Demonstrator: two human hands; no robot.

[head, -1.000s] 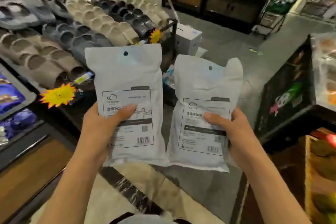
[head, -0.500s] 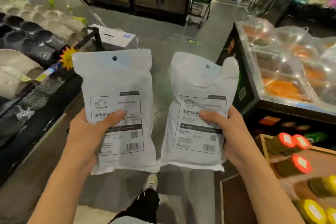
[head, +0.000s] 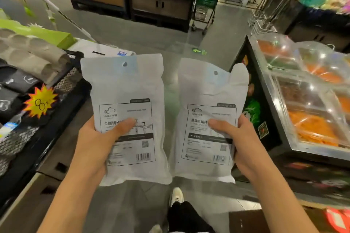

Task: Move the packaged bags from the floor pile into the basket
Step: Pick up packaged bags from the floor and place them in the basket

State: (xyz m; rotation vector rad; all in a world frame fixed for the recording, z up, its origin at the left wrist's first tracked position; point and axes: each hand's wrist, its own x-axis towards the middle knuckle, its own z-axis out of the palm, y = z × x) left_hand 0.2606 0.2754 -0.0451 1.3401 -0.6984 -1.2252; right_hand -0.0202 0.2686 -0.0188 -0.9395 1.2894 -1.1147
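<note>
Bags [head: 126, 119] [head: 208, 119] held upright, hang-holes topmost, one per hand [head: 94, 143] [head: 244, 143].

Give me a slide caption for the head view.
Each hand, left and right, holds one white bag upright.

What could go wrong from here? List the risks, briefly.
1. The bags fill the middle of the view, so the left bag and right bag may hide obstacles ahead.
2. The left hand and right hand grip only the lower edges; a bag could slip.
3. No basket is visible.
</note>
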